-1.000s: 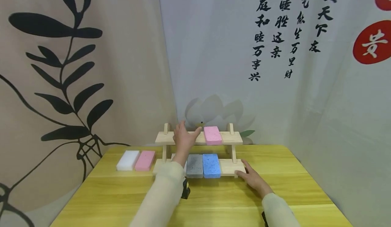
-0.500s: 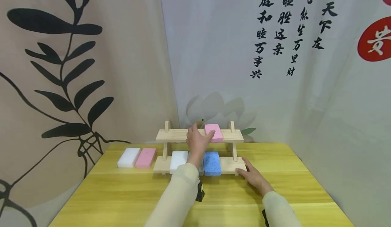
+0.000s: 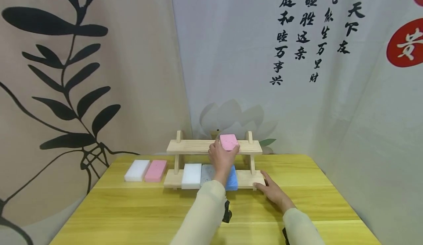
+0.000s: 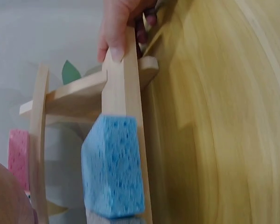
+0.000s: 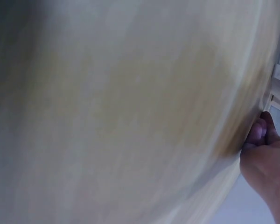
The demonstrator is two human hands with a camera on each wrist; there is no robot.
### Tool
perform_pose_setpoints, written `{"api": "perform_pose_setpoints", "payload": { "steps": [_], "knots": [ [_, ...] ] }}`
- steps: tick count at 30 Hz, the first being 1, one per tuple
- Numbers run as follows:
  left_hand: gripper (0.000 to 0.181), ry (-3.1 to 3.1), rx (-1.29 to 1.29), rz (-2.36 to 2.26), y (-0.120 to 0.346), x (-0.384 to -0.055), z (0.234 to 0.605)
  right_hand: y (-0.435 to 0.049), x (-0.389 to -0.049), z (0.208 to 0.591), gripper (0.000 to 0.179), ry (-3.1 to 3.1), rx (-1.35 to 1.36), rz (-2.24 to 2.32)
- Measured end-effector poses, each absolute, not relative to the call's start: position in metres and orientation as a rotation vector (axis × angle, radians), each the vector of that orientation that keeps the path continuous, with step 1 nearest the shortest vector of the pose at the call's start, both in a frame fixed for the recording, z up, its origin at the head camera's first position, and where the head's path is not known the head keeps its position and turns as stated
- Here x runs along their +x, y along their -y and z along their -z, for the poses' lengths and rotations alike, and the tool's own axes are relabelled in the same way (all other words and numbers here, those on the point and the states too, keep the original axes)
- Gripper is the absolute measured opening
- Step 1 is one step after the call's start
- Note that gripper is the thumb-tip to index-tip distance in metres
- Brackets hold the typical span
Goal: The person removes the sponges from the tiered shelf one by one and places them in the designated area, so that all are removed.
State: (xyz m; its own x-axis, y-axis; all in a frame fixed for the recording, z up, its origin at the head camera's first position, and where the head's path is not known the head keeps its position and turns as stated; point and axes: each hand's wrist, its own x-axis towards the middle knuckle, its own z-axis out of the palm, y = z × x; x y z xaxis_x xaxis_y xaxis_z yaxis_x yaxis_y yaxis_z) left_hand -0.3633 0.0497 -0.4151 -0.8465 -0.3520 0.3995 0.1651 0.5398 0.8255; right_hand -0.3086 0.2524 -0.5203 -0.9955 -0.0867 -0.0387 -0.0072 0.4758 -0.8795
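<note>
A pink sponge point(image 3: 228, 141) lies on the upper board of a two-tier wooden shelf point(image 3: 190, 146). My left hand point(image 3: 222, 160) grips this sponge from the front, fingers at its left side and thumb at its right. The right hand point(image 3: 275, 192) holds the right end of the shelf's lower board, thumb on top in the left wrist view. On that lower board sit a white sponge point(image 3: 191, 176), a grey sponge point(image 3: 207, 173) and a blue sponge point(image 3: 232, 179), side by side. My left forearm partly covers the grey and blue ones.
To the left of the shelf, a second white sponge point(image 3: 137, 170) and a second pink sponge point(image 3: 156, 171) lie on the wooden table point(image 3: 138, 215). A printed curtain point(image 3: 228, 54) hangs directly behind the table.
My left hand has moved right along the upper board from beside the pink sponge and has taken hold of it. The right hand stays on the shelf's end.
</note>
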Motion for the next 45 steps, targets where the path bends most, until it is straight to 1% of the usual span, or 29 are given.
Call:
{"api": "perform_pose_setpoints", "payload": {
  "steps": [9,18,24,29,37,45],
  "knots": [
    [0.085,2.17,0.266,1.261,-0.073,-0.368,0.423,-0.25,-0.307,0.517,0.087,-2.679,-0.006,1.496],
    [0.086,2.185,0.324,1.216,-0.074,-0.377,0.432,-0.245,-0.307,0.518,0.089,-2.684,-0.01,1.514],
    [0.085,2.205,0.327,1.18,-0.074,-0.378,0.434,-0.244,-0.306,0.516,0.087,-2.691,0.015,1.489],
    [0.08,2.204,0.323,1.167,-0.074,-0.378,0.433,-0.246,-0.307,0.516,0.087,-2.663,0.033,1.51],
    [0.072,2.191,0.301,1.193,-0.069,-0.375,0.432,-0.243,-0.304,0.514,0.086,-2.678,-0.041,1.509],
    [0.063,2.116,0.245,1.278,-0.062,-0.373,0.434,-0.245,-0.304,0.514,0.088,-2.675,-0.062,1.481]
  ]
}}
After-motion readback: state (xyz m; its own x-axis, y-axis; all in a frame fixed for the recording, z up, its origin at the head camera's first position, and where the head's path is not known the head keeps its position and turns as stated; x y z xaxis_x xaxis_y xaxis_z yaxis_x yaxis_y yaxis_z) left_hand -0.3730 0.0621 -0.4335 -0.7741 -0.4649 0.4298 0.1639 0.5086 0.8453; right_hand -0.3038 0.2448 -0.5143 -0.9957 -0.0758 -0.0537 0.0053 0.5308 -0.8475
